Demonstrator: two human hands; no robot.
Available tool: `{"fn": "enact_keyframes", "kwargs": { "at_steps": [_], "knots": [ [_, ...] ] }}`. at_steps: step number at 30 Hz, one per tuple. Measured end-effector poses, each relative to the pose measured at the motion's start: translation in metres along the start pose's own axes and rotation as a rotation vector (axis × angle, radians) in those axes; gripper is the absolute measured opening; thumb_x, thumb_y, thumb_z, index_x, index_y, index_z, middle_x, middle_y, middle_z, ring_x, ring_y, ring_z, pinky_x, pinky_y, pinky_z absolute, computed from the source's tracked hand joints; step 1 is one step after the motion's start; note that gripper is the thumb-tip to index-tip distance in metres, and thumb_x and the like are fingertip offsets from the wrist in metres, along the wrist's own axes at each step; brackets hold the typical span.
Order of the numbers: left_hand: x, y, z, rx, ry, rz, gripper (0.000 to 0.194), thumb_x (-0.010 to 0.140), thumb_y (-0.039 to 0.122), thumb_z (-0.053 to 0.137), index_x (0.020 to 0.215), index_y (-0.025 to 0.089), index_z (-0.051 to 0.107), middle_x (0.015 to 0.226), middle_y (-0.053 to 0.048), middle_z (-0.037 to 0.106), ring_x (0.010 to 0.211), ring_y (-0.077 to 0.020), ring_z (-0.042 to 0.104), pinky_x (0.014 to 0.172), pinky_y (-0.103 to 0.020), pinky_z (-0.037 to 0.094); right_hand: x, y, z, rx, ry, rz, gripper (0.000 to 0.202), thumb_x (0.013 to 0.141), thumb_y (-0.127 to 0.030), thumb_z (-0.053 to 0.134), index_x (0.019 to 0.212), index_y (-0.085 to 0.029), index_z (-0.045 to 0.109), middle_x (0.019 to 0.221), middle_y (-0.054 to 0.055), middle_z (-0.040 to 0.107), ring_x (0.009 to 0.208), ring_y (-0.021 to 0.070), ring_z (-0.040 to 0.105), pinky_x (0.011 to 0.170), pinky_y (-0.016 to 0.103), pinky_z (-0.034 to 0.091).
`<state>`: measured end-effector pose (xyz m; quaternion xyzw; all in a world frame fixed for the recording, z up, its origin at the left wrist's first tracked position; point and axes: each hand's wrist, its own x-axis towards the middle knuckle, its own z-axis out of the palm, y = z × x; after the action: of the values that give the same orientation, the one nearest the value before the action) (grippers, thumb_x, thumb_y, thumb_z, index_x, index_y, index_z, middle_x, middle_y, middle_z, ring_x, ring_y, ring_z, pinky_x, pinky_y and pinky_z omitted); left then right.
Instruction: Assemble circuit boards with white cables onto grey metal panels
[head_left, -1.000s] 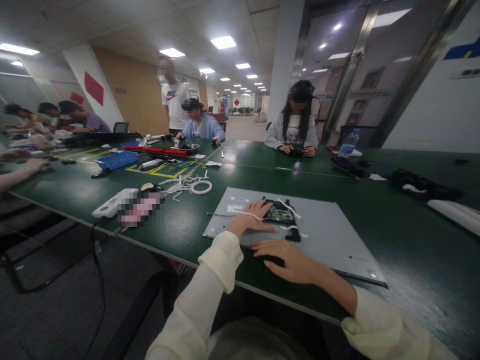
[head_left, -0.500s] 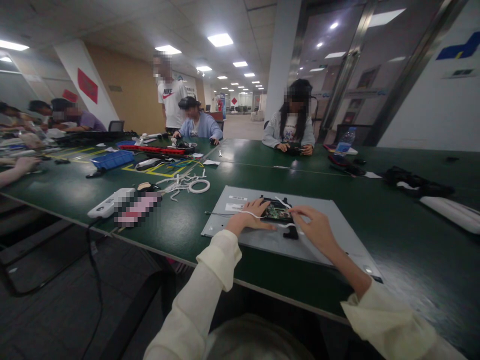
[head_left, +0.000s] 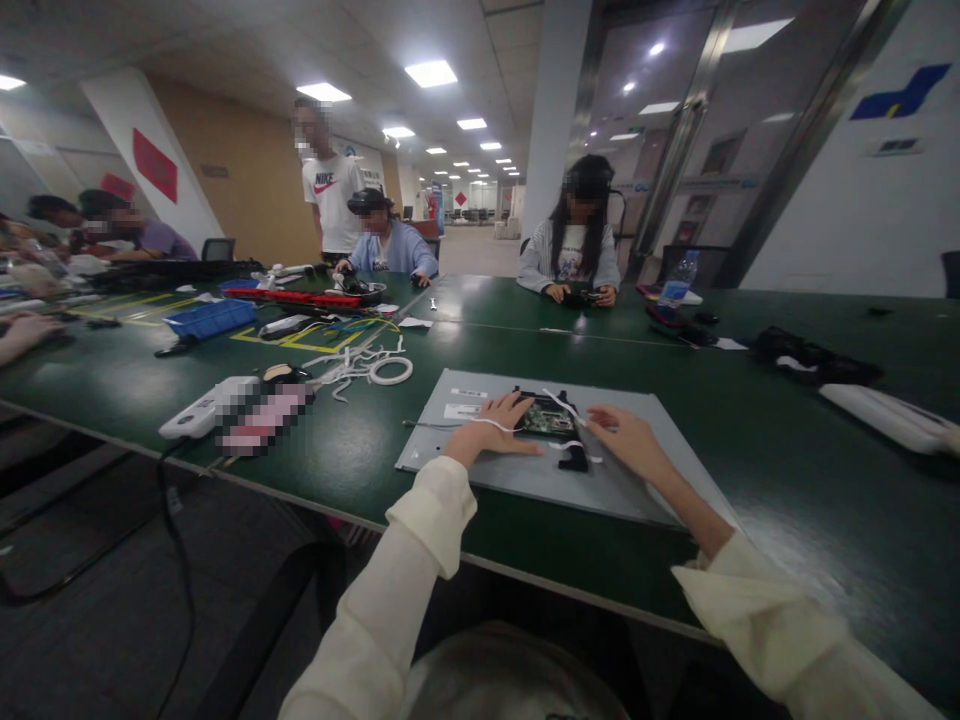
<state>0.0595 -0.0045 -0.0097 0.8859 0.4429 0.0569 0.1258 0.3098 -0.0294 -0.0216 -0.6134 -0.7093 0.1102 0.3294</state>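
Observation:
A grey flat panel (head_left: 637, 490) lies on the green table before me. On its middle sits a green circuit board (head_left: 549, 419) in a black frame. My left hand (head_left: 496, 424) rests on the panel with fingers spread, its fingertips over the board's left side. A thin white cable (head_left: 491, 422) runs across that hand. My right hand (head_left: 628, 436) hovers at the board's right edge, fingers loosely curved and apart, close to the end of a white strip (head_left: 564, 404) that crosses the frame. Below the board are a black bracket piece (head_left: 574, 458) and another short white strip.
Left of the panel lie a white ring (head_left: 391, 371), loose white strips, a white power strip (head_left: 206, 410) and a blurred pink item (head_left: 262, 418). A blue bin (head_left: 210, 318) stands farther back. Two people sit across the table. At right lies a long white object (head_left: 885, 415).
My right hand has drawn slightly right, away from the white strip, and its fingers have loosened. The left hand stays on the panel. The whole view has shifted a little.

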Motion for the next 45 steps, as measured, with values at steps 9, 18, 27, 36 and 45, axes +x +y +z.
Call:
{"fn": "enact_keyframes", "kwargs": {
  "at_steps": [9,18,27,36,45],
  "knots": [
    [-0.001,0.001,-0.001,0.000,-0.011,0.002,0.099,0.065,0.079,0.042,0.142,0.028,0.010,0.150,-0.009,0.012,0.135,-0.0323,0.018,0.107,-0.048,0.016,-0.001,0.000,0.001,0.030,-0.051,0.003,0.031,0.075,-0.031,0.055,0.101,-0.017,0.063,0.086,0.006,0.068,0.078,0.0182,0.064,0.076,0.032,0.049],
    [-0.001,0.008,-0.004,-0.016,0.061,-0.044,0.072,0.082,0.069,0.016,0.140,0.026,0.020,0.147,-0.006,0.025,0.134,-0.0259,0.022,0.107,-0.046,0.018,-0.003,0.000,0.002,0.006,-0.085,-0.059,0.033,0.074,-0.027,0.054,0.105,-0.018,0.062,0.084,0.004,0.067,0.077,0.0177,0.062,0.074,0.031,0.048],
    [0.031,0.034,-0.002,0.131,0.337,-0.072,0.040,0.093,0.034,0.022,0.126,0.021,0.042,0.131,-0.008,0.046,0.121,-0.0226,0.039,0.101,-0.044,0.029,-0.002,0.001,0.001,-0.015,-0.066,-0.060,0.027,0.077,-0.028,0.050,0.095,-0.018,0.067,0.082,0.004,0.067,0.076,0.0173,0.062,0.074,0.029,0.047],
    [0.063,0.051,0.006,0.136,0.256,-0.104,0.032,0.088,0.026,0.035,0.112,0.016,0.054,0.115,-0.011,0.059,0.108,-0.0252,0.051,0.099,-0.048,0.031,-0.002,0.003,0.002,-0.023,-0.013,-0.085,0.029,0.079,-0.035,0.047,0.089,-0.018,0.069,0.089,0.005,0.069,0.077,0.0195,0.063,0.073,0.031,0.048],
    [0.066,0.041,0.015,0.115,0.240,-0.111,0.028,0.088,0.027,0.035,0.099,0.018,0.060,0.102,-0.007,0.066,0.098,-0.0192,0.057,0.100,-0.036,0.030,-0.002,-0.002,-0.002,-0.144,-0.020,-0.177,0.031,0.085,-0.034,0.041,0.089,-0.018,0.068,0.093,0.005,0.068,0.084,0.0192,0.061,0.077,0.030,0.043]
  ]
}}
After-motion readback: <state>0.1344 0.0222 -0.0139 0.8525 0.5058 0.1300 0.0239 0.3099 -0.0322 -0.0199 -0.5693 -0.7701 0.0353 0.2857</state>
